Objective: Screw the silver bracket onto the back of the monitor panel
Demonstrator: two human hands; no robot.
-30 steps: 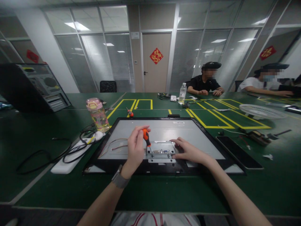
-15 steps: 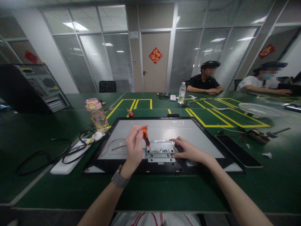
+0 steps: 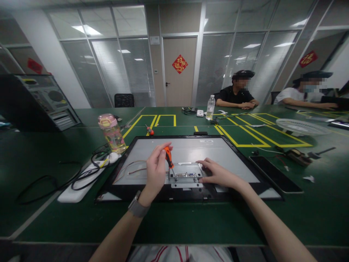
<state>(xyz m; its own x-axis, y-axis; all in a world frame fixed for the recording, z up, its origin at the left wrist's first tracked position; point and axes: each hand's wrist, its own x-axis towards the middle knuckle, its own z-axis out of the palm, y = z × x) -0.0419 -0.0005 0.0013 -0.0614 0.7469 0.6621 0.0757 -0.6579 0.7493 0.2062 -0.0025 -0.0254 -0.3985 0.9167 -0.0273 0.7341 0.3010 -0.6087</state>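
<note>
In my left hand [image 3: 156, 165] is an orange and black screwdriver [image 3: 168, 157], its shaft tilted down to the near left of a metal bracket [image 3: 188, 185]. Ports show along the bracket's front. My right hand [image 3: 218, 172] is at the bracket's right end, thumb and fingers closed about its edge. The bracket sits on the grey back of a flat display panel [image 3: 231, 156] with a black frame, lying on the green table. Thin wires [image 3: 137, 171] run from the bracket's left side across the panel. The screwdriver's tip is too small to make out clearly.
Left of the panel lie a white power strip [image 3: 71, 193] with black cables and a pink-lidded bottle [image 3: 112, 136]. To the right is a black phone [image 3: 275, 174]. A computer case [image 3: 32, 105] stands far left. A water bottle [image 3: 210, 107] is at the back; two people sit behind it.
The top of the left hand and the screwdriver handle have shifted very slightly. The right hand, bracket and panel stay in place.
</note>
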